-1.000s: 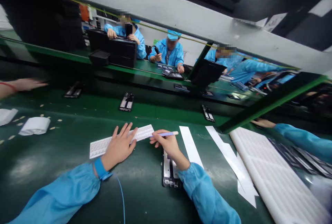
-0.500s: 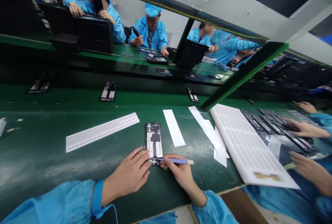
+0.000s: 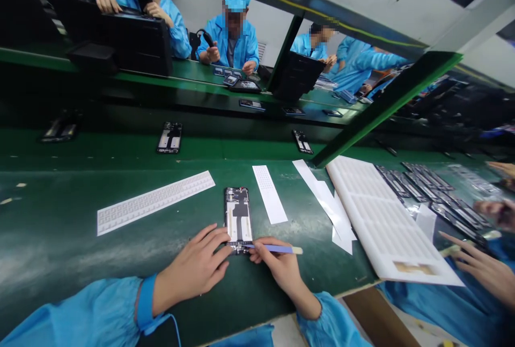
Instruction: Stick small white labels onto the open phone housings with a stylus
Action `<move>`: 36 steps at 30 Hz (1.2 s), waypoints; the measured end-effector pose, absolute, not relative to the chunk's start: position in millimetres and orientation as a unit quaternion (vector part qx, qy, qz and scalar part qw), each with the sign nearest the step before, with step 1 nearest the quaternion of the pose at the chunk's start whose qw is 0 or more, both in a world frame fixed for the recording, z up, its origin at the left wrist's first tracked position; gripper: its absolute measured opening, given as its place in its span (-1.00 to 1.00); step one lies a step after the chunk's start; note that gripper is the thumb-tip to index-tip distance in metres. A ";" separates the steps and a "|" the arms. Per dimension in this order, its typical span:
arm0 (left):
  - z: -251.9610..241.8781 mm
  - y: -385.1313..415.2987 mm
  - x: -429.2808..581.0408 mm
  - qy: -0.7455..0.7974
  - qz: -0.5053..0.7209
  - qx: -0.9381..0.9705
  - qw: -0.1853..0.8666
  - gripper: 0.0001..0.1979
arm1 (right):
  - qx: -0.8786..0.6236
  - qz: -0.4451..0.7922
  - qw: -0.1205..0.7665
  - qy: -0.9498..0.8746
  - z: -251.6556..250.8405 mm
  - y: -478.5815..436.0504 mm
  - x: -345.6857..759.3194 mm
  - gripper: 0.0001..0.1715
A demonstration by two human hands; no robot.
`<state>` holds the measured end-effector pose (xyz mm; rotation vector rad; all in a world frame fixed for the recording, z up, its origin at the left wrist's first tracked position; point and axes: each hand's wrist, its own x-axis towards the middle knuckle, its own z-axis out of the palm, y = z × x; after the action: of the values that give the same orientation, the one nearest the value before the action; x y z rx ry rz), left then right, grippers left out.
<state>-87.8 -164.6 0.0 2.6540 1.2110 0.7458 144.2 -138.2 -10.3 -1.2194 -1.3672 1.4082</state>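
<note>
An opened phone [image 3: 238,215] lies face down on the green bench, its circuit board, white inner plate and black ribbon showing. My left hand [image 3: 200,261] rests beside it, fingers stretched, fingertips touching its lower left edge. In my right hand [image 3: 277,265] is a slim purple pair of tweezers [image 3: 277,249] with a pale end, pinched between thumb and fingers. Its tip is over the small board at the phone's lower end. Whether the tip grips anything is too small to tell.
A sheet of small stickers [image 3: 156,202] lies left, a narrower sheet [image 3: 269,194] right. Beyond are paper strips [image 3: 324,202] and a white foam tray [image 3: 374,213]. A co-worker's hand [image 3: 478,264] is near several phone frames [image 3: 422,183]. A green post [image 3: 386,108] slants upward.
My head view has shifted slightly. My hands, the phone and the tweezers keep nearly the same arrangement. The co-worker's hands at right have drawn back from the phone frames.
</note>
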 end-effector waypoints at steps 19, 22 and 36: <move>1.1 -163.2 -88.3 0.383 0.212 0.896 0.072 -0.67 | -0.469 0.556 0.402 -0.556 -9.5 -138.7 145.8 -0.72; 1.6 -163.2 -88.6 0.383 0.208 0.897 0.070 -0.62 | -0.470 0.555 0.397 -0.560 -8.6 -138.7 145.8 -0.70; -2.3 -162.9 -86.8 0.386 0.232 0.890 0.068 -0.78 | -0.456 0.563 0.408 -0.555 -11.0 -138.4 145.9 -0.71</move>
<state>-86.8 -162.9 -2.3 2.6824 1.1638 0.6991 145.9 -138.4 -11.0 -1.1498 -1.3990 1.4182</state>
